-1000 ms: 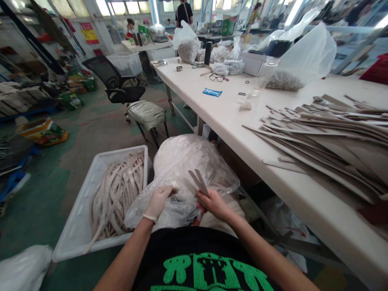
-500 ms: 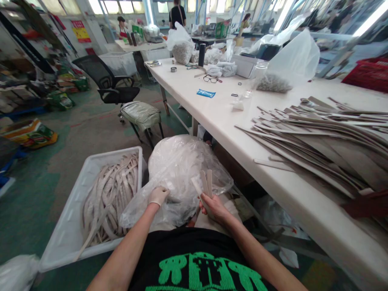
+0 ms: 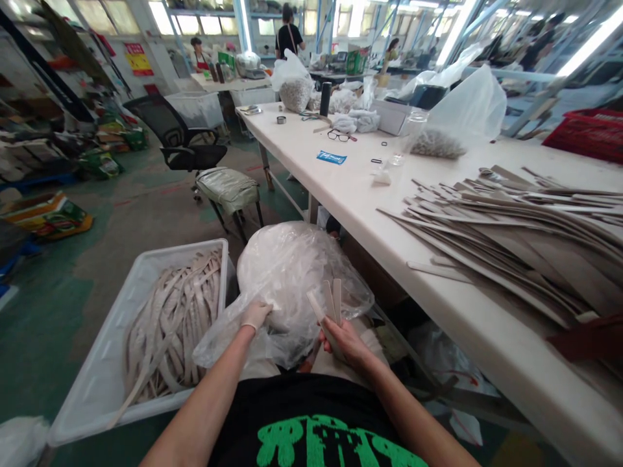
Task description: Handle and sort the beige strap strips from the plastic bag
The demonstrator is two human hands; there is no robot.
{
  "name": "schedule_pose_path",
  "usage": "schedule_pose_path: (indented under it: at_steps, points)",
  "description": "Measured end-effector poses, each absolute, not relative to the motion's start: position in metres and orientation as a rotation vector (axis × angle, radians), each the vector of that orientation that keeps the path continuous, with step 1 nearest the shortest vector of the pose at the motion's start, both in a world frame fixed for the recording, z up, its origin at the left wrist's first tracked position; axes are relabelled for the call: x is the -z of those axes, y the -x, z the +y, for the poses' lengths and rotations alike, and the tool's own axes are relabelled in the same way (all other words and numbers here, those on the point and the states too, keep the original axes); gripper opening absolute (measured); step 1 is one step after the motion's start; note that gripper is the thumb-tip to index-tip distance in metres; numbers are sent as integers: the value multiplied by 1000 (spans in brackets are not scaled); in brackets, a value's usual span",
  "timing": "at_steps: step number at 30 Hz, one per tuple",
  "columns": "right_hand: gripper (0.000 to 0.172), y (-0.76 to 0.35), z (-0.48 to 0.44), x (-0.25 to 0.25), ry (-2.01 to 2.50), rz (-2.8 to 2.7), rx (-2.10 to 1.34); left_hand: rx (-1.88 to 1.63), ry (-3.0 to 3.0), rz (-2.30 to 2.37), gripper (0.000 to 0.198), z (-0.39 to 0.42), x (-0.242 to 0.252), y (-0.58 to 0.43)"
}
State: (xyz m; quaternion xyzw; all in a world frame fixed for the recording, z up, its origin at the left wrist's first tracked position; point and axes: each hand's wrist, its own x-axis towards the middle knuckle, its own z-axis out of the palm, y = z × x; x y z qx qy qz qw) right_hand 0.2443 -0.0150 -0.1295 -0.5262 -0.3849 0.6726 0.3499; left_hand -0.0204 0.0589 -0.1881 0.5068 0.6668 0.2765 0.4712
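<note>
My left hand [image 3: 256, 316], in a pale glove that leaves the fingertips bare, is closed on the near left part of a big clear plastic bag [image 3: 292, 259]. The bag rests in front of my lap and has pale contents that I cannot make out. In my bare right hand [image 3: 344, 338] are three flat beige strips [image 3: 329, 305], gripped near their lower ends and fanned upward. They stand in front of the bag's right side. Left of the bag, a white plastic bin [image 3: 97, 363] holds a tangled heap of long beige strips [image 3: 170, 318].
A long white table [image 3: 360, 194] runs along my right, with a pile of beige strips [image 3: 506, 220], glasses [image 3: 339, 135], a blue packet [image 3: 331, 157] and bags on it. Beyond the bin stand a padded stool [image 3: 228, 188] and a black office chair [image 3: 180, 139]. Several people are in the background.
The view has tilted up slightly, so the scene sits a little lower. Both hands keep their hold on the bag and the strips, almost unmoved.
</note>
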Motion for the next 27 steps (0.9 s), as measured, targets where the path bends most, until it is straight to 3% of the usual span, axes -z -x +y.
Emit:
schedule_pose_path:
  at_steps: [7,12,18,23,27]
  points:
    - [60,-244,-8,118,1332,-999,-1775,-778,-1028,1462,46,-9,122,18]
    - [49,-233,1,92,1295,-1086,-1788,-968,-1464,1543,23,-46,76,19]
    - [39,-215,6,58,1262,-1201,-1808,-1098,-1802,1513,18,-40,66,11]
    - [38,-205,16,45,1235,-1304,-1812,-1021,-2232,1388,18,-27,57,-2]
    - [26,-200,25,38,1199,-1334,-1835,-966,-2392,1342,20,-20,52,-9]
